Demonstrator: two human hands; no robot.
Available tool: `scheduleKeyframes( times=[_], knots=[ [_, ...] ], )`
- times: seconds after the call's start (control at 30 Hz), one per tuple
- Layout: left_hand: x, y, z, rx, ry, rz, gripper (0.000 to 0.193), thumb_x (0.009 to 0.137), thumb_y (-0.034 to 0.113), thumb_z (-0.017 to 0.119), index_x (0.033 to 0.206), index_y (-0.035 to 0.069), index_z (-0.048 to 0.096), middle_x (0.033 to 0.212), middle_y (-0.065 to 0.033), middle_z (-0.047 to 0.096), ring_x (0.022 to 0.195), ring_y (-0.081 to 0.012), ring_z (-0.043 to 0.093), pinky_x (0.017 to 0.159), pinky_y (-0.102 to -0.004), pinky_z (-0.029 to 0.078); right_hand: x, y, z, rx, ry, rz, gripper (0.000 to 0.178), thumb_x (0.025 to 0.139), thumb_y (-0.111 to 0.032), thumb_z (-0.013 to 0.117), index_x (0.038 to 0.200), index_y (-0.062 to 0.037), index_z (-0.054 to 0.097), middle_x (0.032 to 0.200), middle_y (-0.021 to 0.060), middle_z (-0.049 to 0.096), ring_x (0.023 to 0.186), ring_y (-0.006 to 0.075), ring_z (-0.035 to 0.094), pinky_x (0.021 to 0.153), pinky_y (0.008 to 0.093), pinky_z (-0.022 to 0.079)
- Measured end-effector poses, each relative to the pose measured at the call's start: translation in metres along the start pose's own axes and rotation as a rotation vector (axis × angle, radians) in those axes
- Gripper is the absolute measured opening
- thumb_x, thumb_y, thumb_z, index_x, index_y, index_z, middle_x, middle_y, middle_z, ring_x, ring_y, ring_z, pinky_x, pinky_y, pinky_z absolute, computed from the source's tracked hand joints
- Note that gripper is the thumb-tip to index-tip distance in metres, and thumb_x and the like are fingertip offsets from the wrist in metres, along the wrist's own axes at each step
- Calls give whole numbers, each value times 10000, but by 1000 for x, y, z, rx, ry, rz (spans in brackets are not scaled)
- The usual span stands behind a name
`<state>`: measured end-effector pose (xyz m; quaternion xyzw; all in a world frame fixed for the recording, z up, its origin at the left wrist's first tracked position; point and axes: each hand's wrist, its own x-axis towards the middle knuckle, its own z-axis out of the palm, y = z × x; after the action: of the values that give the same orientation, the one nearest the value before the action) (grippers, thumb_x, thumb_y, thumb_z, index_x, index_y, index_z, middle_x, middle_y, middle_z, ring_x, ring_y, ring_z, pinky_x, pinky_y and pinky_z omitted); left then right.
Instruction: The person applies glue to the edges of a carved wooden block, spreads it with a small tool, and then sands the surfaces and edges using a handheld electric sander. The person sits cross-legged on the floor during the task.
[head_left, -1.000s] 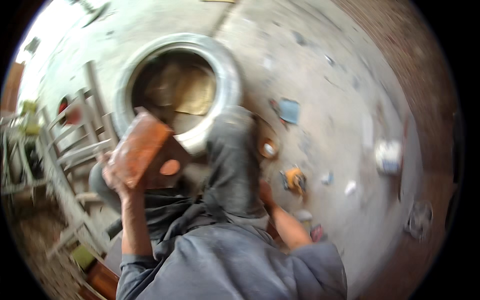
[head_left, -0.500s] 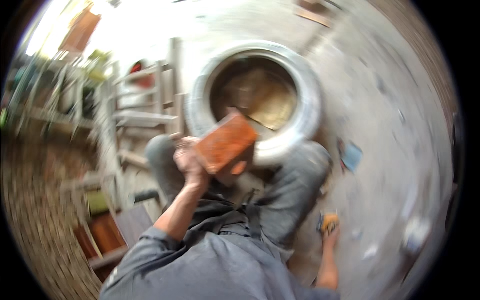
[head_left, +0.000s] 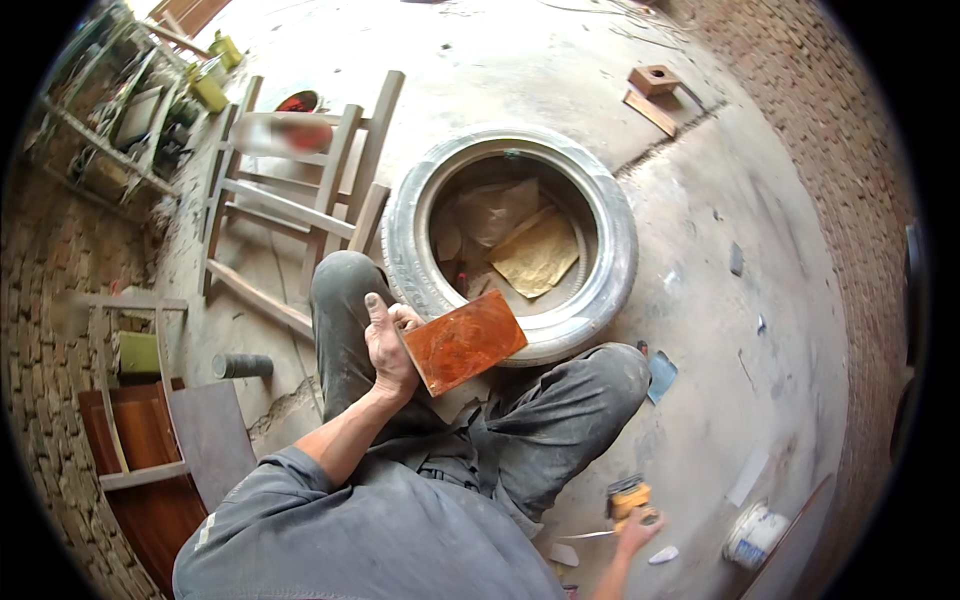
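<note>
Working remotely, I had the left hand [head_left: 392,352] holding the red-brown block [head_left: 465,342] by its left end, thumb clear, before the tyre [head_left: 612,255]. The right hand [head_left: 640,528] curled its fingers around the yellow sander [head_left: 627,496]; whether that touched the floor [head_left: 720,400], I couldn't tell. I judged the step as picking up the tool; the next move called for a firm grip.

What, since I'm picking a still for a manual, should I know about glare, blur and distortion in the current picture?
Head view: floor washed out toward the upper left; head view: brickwork curving along the right rim, corners black; head view: block and left hand fairly crisp, but a smeared patch across the red container.
</note>
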<state>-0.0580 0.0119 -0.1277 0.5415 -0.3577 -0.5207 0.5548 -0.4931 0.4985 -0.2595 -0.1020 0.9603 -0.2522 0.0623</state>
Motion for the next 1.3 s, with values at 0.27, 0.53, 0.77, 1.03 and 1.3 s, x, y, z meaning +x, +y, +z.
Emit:
scheduleKeyframes(
  times=[0.27,0.53,0.77,1.03,1.3],
  knots=[
    [-6,-19,-25,-145,-47,-28,834,1106,705,211,607,89,470,598,9,475,575,-103,393,573,-277,319,-39,-259,-171,541,-95,-191,701,927,-206,728,1525,-58,393,1278,149,540,891,202,634,538,292,511],
    [-7,-17,-25,-107,-29,-23,854,1111,694,198,604,70,483,599,8,479,580,-107,388,585,-279,317,-74,-458,-138,311,-533,-809,772,694,-53,851,1354,-74,451,1300,112,470,1200,229,530,1064,386,472],
    [-11,-14,-32,-87,-75,22,855,1114,687,172,593,67,447,606,-6,498,587,-108,381,592,-280,312,-95,-535,-82,263,-791,-1040,614,760,-105,871,1280,-52,549,1186,114,560,1052,225,601,942,364,514],
    [-15,-13,-35,-112,-124,9,850,1124,662,158,591,57,425,605,3,461,587,-99,340,584,-293,267,-112,-585,-47,152,-852,-1181,514,791,-118,840,1246,-35,616,1142,123,602,1046,259,632,950,378,524],
    [-9,-7,-32,-61,-90,12,866,1116,681,154,588,56,439,587,3,462,578,-92,340,571,-285,268,-122,-628,-21,198,-874,-1226,513,807,-124,834,1262,-27,618,1142,142,613,1044,273,654,954,381,536]
  ],
)
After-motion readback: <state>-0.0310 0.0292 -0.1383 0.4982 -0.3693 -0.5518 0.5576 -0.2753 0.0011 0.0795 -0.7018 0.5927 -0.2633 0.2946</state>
